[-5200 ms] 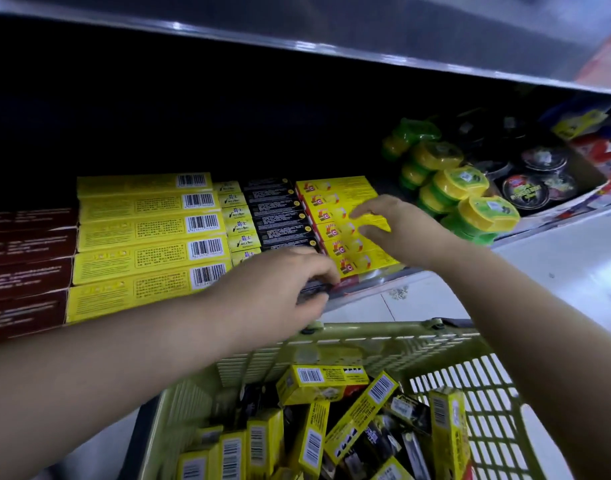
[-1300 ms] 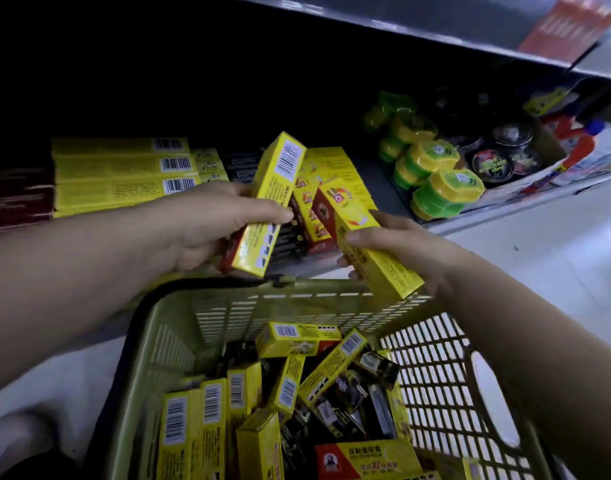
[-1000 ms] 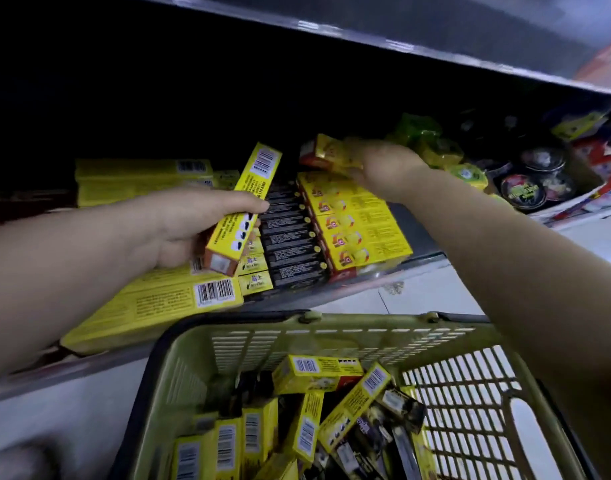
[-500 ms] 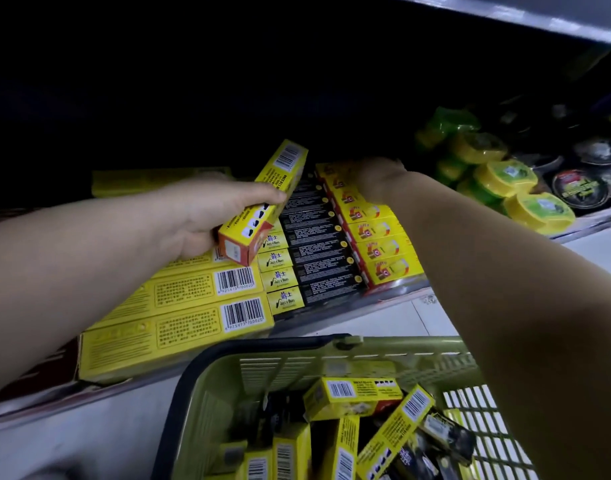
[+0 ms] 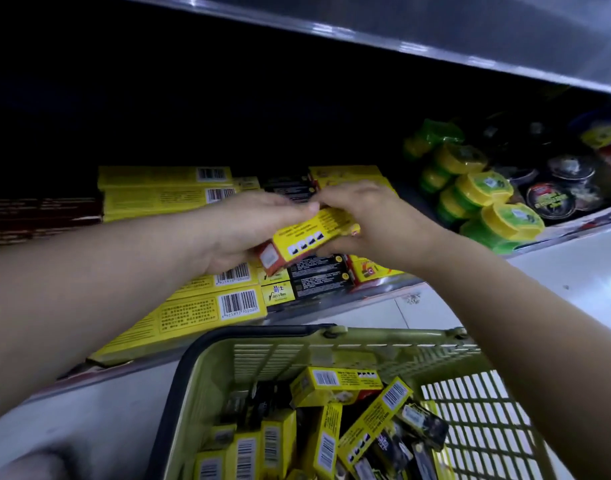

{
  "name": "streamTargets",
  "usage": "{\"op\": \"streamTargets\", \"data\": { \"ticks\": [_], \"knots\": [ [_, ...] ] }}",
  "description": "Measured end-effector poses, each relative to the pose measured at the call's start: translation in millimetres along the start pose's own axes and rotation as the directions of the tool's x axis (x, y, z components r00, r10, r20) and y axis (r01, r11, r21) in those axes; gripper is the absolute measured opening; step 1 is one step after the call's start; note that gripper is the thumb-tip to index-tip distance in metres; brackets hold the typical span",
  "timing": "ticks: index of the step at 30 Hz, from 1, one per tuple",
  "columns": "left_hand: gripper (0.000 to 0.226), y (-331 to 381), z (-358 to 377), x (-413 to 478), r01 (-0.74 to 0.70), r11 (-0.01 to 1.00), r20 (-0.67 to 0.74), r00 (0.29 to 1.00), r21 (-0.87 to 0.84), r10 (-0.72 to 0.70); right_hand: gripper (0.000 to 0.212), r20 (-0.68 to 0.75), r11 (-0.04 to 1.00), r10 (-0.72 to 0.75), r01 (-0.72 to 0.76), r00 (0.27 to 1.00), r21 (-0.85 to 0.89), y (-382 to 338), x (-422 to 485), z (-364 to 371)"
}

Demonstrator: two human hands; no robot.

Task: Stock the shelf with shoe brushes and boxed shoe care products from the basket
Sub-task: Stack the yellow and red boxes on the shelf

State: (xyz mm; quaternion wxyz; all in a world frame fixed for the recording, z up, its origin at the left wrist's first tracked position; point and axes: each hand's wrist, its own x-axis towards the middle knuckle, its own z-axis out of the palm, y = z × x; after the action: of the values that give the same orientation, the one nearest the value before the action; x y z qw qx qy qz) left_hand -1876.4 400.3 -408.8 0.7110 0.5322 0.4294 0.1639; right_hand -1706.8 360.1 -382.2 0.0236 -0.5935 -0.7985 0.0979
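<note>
Left hand (image 5: 248, 226) and right hand (image 5: 373, 220) fingers pinch yellow box (image 5: 307, 239) above shelf (image 5: 331, 308); right grip seemingly partial.

- Your hands hide most of the held box (image 5: 307, 237).
- The shelf's (image 5: 331, 311) back is too dark to read.
- The basket (image 5: 179, 393) runs off the bottom edge.

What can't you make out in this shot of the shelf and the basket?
- Head view: back of shelf lost in darkness.
- Yellow box partly covered by left hand and right hand.
- Basket cut off by the bottom edge.
- Box print too small.
</note>
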Motion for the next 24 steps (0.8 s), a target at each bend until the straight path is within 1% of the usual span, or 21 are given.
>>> {"op": "streamTargets", "data": {
  "ticks": [1,3,5,7,8,10,11,12,13,14,15,16,17,18,19,21,22,23,24],
  "knots": [
    [0.019,-2,3,-2,-0.014,1.000,0.000,1.000,-0.001,0.014,0.052,0.028,0.998,0.053,-0.054,0.998,0.034,5,-9,-2],
    [0.028,-7,7,-5,-0.039,0.998,0.026,0.999,0.049,0.037,0.052,0.056,0.991,0.133,-0.134,0.990,0.016,19,-31,-3],
    [0.037,-11,10,-11,-0.038,0.994,0.091,0.995,0.104,0.029,0.048,0.012,0.983,0.183,-0.183,0.983,0.023,28,-53,-3],
    [0.052,-12,16,-17,0.009,0.999,0.149,0.989,0.053,-0.017,0.041,-0.135,0.983,0.166,-0.152,0.977,0.107,26,-73,0],
    [0.056,-13,20,-19,0.044,0.999,0.186,0.982,-0.007,-0.042,0.036,-0.242,0.985,0.144,-0.115,0.959,0.130,21,-82,5],
    [0.054,-12,29,-25,0.132,0.985,0.301,0.949,-0.112,-0.093,0.032,-0.456,0.990,0.109,-0.053,0.883,0.134,7,-96,20],
    [0.052,-13,34,-28,0.174,0.975,0.356,0.927,-0.139,-0.115,0.034,-0.519,0.991,0.098,-0.034,0.849,0.131,0,-100,27],
    [0.053,-14,39,-32,0.203,0.967,0.388,0.913,-0.155,-0.129,0.034,-0.546,0.992,0.085,-0.021,0.833,0.123,-6,-102,32],
    [0.058,-16,43,-34,0.212,0.963,0.379,0.916,-0.166,-0.136,0.034,-0.544,0.995,0.068,-0.016,0.837,0.101,-8,-105,35],
    [0.063,-18,46,-35,0.188,0.969,0.327,0.936,-0.159,-0.128,0.036,-0.516,0.997,0.057,-0.023,0.855,0.071,-7,-107,36],
    [0.064,-21,48,-35,0.130,0.985,0.246,0.964,-0.115,-0.099,0.042,-0.475,0.997,0.070,-0.049,0.877,0.055,-2,-108,35],
    [0.061,-23,48,-33,0.044,0.999,0.150,0.988,-0.020,-0.041,0.049,-0.424,0.992,0.124,-0.101,0.897,0.077,3,-110,33],
    [0.056,-23,46,-30,-0.056,0.992,0.059,0.997,0.115,0.049,0.058,-0.357,0.974,0.213,-0.171,0.909,0.147,9,-113,30],
    [0.054,-24,43,-28,-0.149,0.954,-0.009,0.988,0.261,0.156,0.067,-0.283,0.935,0.313,-0.241,0.907,0.262,14,-115,27],
    [0.056,-24,41,-26,-0.217,0.896,-0.054,0.965,0.388,0.257,0.072,-0.212,0.864,0.407,-0.298,0.889,0.406,16,-117,25],
    [0.057,-24,39,-26,-0.304,0.771,-0.094,0.901,0.559,0.423,0.078,-0.073,0.648,0.537,-0.356,0.840,0.674,15,-117,24],
    [0.056,-25,41,-27,-0.335,0.709,-0.088,0.868,0.621,0.488,0.080,-0.017,0.541,0.568,-0.357,0.823,0.761,13,-116,26],
    [0.054,-25,43,-29,-0.353,0.657,-0.073,0.846,0.666,0.528,0.084,0.019,0.467,0.579,-0.351,0.815,0.812,11,-115,27],
    [0.052,-27,46,-30,-0.362,0.625,-0.058,0.835,0.692,0.548,0.087,0.037,0.429,0.579,-0.343,0.814,0.836,9,-114,27]
  ]
}}
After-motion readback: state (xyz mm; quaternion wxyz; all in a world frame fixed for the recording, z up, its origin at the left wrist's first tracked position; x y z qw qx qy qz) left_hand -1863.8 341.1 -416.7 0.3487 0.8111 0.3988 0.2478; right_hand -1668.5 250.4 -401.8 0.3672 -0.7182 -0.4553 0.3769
